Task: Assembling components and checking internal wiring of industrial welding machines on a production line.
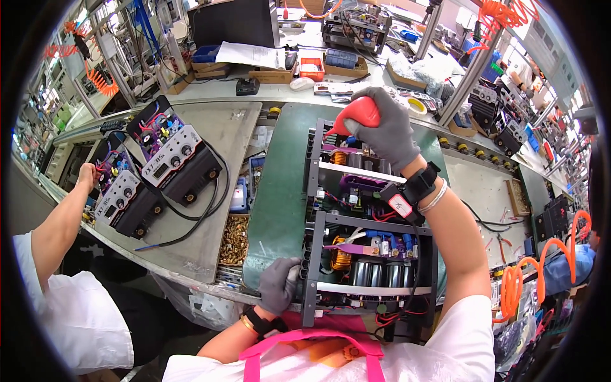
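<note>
My right hand (385, 124), in a grey glove, is closed around a red squeeze bulb (361, 114) with a narrow tip. The tip points down and left, at the far end of an open electronic unit (350, 167) with a black frame, a copper coil and purple boards. Nearer to me is a second open unit (372, 274) with a copper coil (341, 258) and dark cylindrical capacitors (375, 275). My gloved left hand (280, 286) is closed at the left edge of this near unit, its fingers curled against the frame. Both units rest on a green mat (273, 210).
On the left, two units with white control panels (172, 159) and black cables stand on a grey board (242, 127). A co-worker's hand (88, 175) touches one. A bin of brass screws (234, 239) lies between board and mat. Orange coiled hose (509, 290) hangs at right.
</note>
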`<action>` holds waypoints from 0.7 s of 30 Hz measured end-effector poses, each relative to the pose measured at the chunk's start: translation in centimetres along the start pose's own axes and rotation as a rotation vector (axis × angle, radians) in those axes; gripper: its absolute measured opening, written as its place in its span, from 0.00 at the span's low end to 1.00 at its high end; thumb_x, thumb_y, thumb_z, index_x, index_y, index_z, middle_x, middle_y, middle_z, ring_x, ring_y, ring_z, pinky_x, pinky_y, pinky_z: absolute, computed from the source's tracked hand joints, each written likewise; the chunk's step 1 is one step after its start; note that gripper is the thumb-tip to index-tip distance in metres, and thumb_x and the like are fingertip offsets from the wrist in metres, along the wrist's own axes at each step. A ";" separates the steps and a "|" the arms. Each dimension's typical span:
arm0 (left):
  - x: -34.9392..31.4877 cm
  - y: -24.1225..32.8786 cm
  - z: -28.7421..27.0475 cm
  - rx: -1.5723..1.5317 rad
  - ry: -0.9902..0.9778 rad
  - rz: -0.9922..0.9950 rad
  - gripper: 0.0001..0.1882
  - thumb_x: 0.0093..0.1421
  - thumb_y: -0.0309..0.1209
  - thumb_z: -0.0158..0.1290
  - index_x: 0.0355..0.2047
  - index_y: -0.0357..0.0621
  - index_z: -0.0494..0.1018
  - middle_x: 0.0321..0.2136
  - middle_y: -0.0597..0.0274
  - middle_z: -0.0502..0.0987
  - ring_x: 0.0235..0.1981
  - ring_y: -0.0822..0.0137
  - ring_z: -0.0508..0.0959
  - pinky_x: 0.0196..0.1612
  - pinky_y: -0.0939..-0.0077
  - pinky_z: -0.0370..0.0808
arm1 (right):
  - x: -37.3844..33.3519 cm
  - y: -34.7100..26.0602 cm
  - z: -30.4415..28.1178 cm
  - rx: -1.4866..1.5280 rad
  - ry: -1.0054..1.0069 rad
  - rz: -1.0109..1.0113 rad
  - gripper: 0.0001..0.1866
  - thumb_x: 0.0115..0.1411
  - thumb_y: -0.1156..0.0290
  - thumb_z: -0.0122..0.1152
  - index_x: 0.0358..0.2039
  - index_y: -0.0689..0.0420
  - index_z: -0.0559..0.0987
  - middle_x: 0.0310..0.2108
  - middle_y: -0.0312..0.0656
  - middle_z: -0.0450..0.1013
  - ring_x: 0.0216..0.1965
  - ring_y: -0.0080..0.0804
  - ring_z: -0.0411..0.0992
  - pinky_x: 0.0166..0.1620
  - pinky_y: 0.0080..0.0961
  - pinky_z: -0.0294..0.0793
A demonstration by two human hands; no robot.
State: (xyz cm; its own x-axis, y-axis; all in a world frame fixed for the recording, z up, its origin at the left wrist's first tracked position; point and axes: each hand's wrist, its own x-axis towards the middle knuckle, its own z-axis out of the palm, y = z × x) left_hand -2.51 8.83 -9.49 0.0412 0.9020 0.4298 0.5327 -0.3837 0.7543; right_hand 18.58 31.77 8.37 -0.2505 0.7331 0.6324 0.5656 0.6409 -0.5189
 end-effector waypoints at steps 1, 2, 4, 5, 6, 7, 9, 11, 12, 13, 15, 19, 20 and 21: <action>-0.1 0.0 0.1 0.006 0.004 -0.003 0.08 0.62 0.28 0.48 0.38 0.40 0.73 0.26 0.49 0.74 0.27 0.49 0.75 0.30 0.62 0.71 | 0.0 0.1 0.0 0.001 0.012 -0.006 0.23 0.43 0.64 0.69 0.40 0.55 0.75 0.32 0.47 0.76 0.35 0.44 0.76 0.40 0.34 0.75; -0.1 -0.1 0.1 0.004 0.008 0.005 0.08 0.62 0.28 0.48 0.38 0.40 0.73 0.26 0.49 0.74 0.27 0.49 0.75 0.30 0.62 0.71 | -0.1 0.2 0.1 -0.009 0.018 -0.015 0.23 0.43 0.64 0.69 0.40 0.55 0.75 0.32 0.47 0.76 0.35 0.45 0.76 0.40 0.34 0.75; -0.3 -0.2 0.1 -0.011 -0.005 0.005 0.08 0.61 0.28 0.48 0.38 0.40 0.73 0.27 0.49 0.74 0.28 0.49 0.75 0.30 0.62 0.71 | -0.1 0.3 0.3 -0.018 0.030 -0.025 0.23 0.43 0.63 0.69 0.40 0.54 0.75 0.32 0.47 0.76 0.36 0.45 0.76 0.40 0.35 0.75; -0.3 -0.2 0.1 -0.009 -0.007 0.007 0.08 0.61 0.28 0.48 0.38 0.40 0.73 0.27 0.49 0.74 0.28 0.49 0.75 0.30 0.62 0.71 | 0.0 0.3 0.4 -0.033 0.028 -0.043 0.23 0.43 0.63 0.69 0.40 0.54 0.75 0.32 0.47 0.76 0.36 0.46 0.76 0.41 0.35 0.75; -0.4 -0.2 0.1 0.036 -0.017 0.003 0.08 0.61 0.28 0.48 0.39 0.40 0.73 0.27 0.49 0.74 0.29 0.48 0.75 0.31 0.62 0.71 | 0.0 0.2 0.4 -0.045 0.039 -0.058 0.23 0.43 0.63 0.69 0.40 0.54 0.75 0.33 0.48 0.76 0.36 0.47 0.76 0.41 0.36 0.75; -0.5 -0.3 0.1 0.077 -0.024 0.009 0.08 0.61 0.28 0.48 0.39 0.40 0.73 0.28 0.49 0.74 0.29 0.48 0.75 0.32 0.62 0.71 | -0.1 0.0 0.2 -0.046 0.028 -0.058 0.23 0.43 0.63 0.69 0.40 0.54 0.75 0.33 0.48 0.76 0.36 0.47 0.76 0.41 0.36 0.75; -0.6 -0.3 0.0 0.068 -0.044 -0.020 0.08 0.61 0.28 0.48 0.40 0.40 0.72 0.29 0.49 0.74 0.30 0.48 0.75 0.32 0.61 0.71 | -0.3 -0.8 -0.7 -0.099 0.055 -0.069 0.23 0.42 0.64 0.69 0.41 0.53 0.75 0.32 0.46 0.76 0.36 0.45 0.76 0.41 0.35 0.75; -0.7 -0.5 0.0 0.056 -0.064 -0.038 0.08 0.62 0.28 0.48 0.40 0.40 0.72 0.30 0.49 0.74 0.31 0.48 0.75 0.33 0.61 0.71 | -0.7 -1.5 -3.5 -0.039 0.153 -0.058 0.23 0.43 0.64 0.70 0.41 0.52 0.75 0.32 0.44 0.76 0.34 0.39 0.76 0.41 0.32 0.75; -0.9 -0.6 0.0 0.068 -0.043 -0.023 0.09 0.62 0.28 0.47 0.40 0.40 0.72 0.30 0.49 0.74 0.31 0.48 0.75 0.33 0.61 0.71 | -1.3 -1.9 -5.3 0.071 0.229 -0.104 0.23 0.44 0.66 0.70 0.43 0.51 0.75 0.34 0.41 0.75 0.35 0.33 0.75 0.42 0.29 0.74; -1.0 -0.7 0.2 0.076 -0.031 -0.001 0.09 0.62 0.28 0.47 0.40 0.40 0.72 0.30 0.49 0.74 0.31 0.47 0.75 0.33 0.61 0.71 | -2.4 -2.1 -7.5 0.077 0.298 -0.065 0.23 0.46 0.67 0.69 0.45 0.52 0.75 0.38 0.39 0.74 0.37 0.30 0.74 0.44 0.27 0.73; -1.2 -1.3 0.5 -0.007 -0.038 -0.009 0.09 0.62 0.26 0.45 0.40 0.38 0.71 0.29 0.48 0.74 0.31 0.47 0.75 0.33 0.61 0.71 | -5.3 -2.4 -11.5 0.260 0.348 -0.013 0.20 0.49 0.72 0.64 0.45 0.58 0.75 0.41 0.39 0.72 0.41 0.25 0.70 0.47 0.24 0.71; -1.8 -2.4 1.5 -0.072 0.015 -0.032 0.08 0.57 0.24 0.47 0.37 0.36 0.70 0.28 0.47 0.72 0.30 0.46 0.74 0.32 0.62 0.69 | -11.6 -0.8 -14.5 0.064 0.494 0.143 0.20 0.47 0.76 0.67 0.42 0.59 0.75 0.39 0.38 0.73 0.40 0.23 0.70 0.45 0.22 0.71; -1.8 -2.6 1.7 -0.168 0.020 -0.132 0.08 0.57 0.25 0.47 0.37 0.36 0.70 0.27 0.47 0.72 0.29 0.47 0.74 0.31 0.62 0.69 | -12.8 -0.2 -14.4 0.174 0.499 0.207 0.20 0.47 0.76 0.67 0.42 0.59 0.75 0.39 0.37 0.72 0.40 0.23 0.70 0.46 0.22 0.71; -1.9 -2.8 1.7 -0.209 -0.001 -0.177 0.08 0.58 0.27 0.47 0.36 0.36 0.70 0.26 0.48 0.71 0.28 0.47 0.73 0.31 0.62 0.68 | -13.9 0.4 -14.3 0.190 0.510 0.270 0.19 0.48 0.76 0.67 0.42 0.59 0.75 0.39 0.37 0.72 0.41 0.23 0.70 0.46 0.22 0.70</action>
State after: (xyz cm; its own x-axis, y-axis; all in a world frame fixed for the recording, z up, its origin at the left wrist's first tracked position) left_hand -2.62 8.54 -13.22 -0.0363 0.9587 0.2820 0.3457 -0.2527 0.9037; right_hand 33.51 18.59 7.63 0.3167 0.7038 0.6358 0.3950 0.5116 -0.7631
